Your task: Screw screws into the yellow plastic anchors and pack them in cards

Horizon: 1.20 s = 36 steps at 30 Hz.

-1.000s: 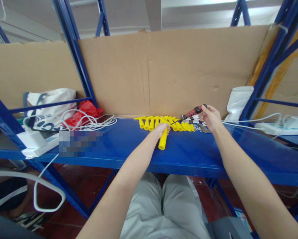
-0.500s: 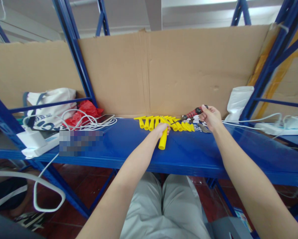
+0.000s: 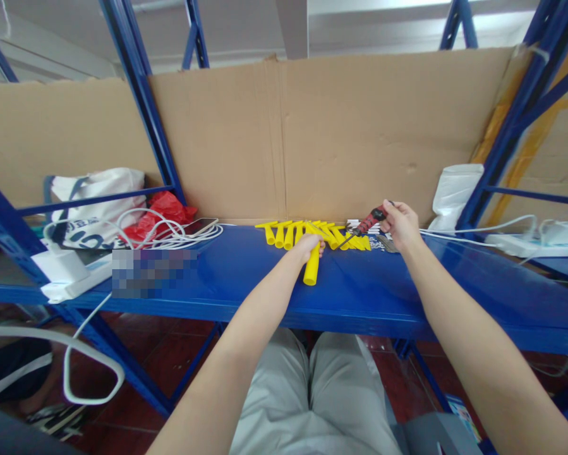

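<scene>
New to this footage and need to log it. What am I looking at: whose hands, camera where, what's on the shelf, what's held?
There is no machine here: these are one person's two bare hands. The view comes from a camera worn on that person's head, looking forward and down, so the forearms reach in from below.

The left hand grips a yellow tube, its open end facing the camera. The right hand holds a screwdriver by the end of its red-and-black handle, the thin shaft slanting down toward the left hand.

On the blue shelf, a row of yellow pieces lies in front of cardboard. White cables lie to the left. One patch is pixelated, so I can't identify what's there.
</scene>
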Each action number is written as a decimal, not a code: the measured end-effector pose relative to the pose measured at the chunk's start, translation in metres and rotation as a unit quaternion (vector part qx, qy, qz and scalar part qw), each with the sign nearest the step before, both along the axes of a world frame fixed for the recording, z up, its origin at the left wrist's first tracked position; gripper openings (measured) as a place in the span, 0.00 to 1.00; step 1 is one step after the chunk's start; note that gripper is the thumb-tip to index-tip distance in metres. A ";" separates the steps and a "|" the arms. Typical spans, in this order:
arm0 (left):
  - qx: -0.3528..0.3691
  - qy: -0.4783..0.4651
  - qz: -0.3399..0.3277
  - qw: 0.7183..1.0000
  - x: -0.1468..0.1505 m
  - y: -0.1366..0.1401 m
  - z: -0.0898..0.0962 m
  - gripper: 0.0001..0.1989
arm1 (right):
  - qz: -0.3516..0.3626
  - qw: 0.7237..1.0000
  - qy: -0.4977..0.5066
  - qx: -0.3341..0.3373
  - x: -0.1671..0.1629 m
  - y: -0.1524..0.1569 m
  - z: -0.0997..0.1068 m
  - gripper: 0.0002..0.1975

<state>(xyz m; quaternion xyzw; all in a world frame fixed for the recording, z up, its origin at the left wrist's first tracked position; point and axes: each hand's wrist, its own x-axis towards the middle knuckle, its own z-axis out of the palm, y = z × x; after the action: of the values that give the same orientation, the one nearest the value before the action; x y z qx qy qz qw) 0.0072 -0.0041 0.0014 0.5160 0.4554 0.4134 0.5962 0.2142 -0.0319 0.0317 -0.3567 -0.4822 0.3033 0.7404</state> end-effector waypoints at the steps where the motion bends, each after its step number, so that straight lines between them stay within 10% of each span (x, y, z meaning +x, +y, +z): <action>1: 0.000 0.000 -0.002 1.000 0.000 0.000 0.000 0.09 | 0.006 1.000 -0.004 -0.012 -0.001 0.000 0.000 0.21; 7: -0.006 -0.002 0.000 1.000 0.000 -0.003 0.002 0.09 | 0.042 0.982 -0.074 -0.166 -0.001 0.000 -0.004 0.19; 12: -0.002 -0.005 0.007 1.000 0.001 -0.004 0.003 0.09 | 0.097 0.911 -0.207 -0.344 -0.004 -0.002 -0.011 0.16; 20: -0.004 -0.009 0.014 1.000 0.002 -0.002 0.001 0.07 | 0.131 0.847 -0.366 -0.363 -0.016 0.000 -0.029 0.12; 24: 0.005 -0.002 0.024 1.000 0.002 -0.003 0.002 0.06 | -0.034 0.820 -0.486 -0.301 -0.005 0.008 -0.027 0.08; 29: 0.037 0.012 0.027 0.999 0.003 -0.008 0.006 0.04 | -0.284 0.721 -0.587 -0.235 0.022 0.013 -0.021 0.10; 36: 0.108 0.002 0.001 0.994 0.006 -0.011 0.008 0.27 | -0.279 0.701 -0.589 -0.290 0.045 0.016 -0.029 0.09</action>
<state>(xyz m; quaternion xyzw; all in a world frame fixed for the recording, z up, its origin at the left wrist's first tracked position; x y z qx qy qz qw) 0.0130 -0.0152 0.0093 0.5776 0.4104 0.4595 0.5355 0.2590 -0.0163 0.0026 -0.7782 -0.5861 -0.0644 0.2164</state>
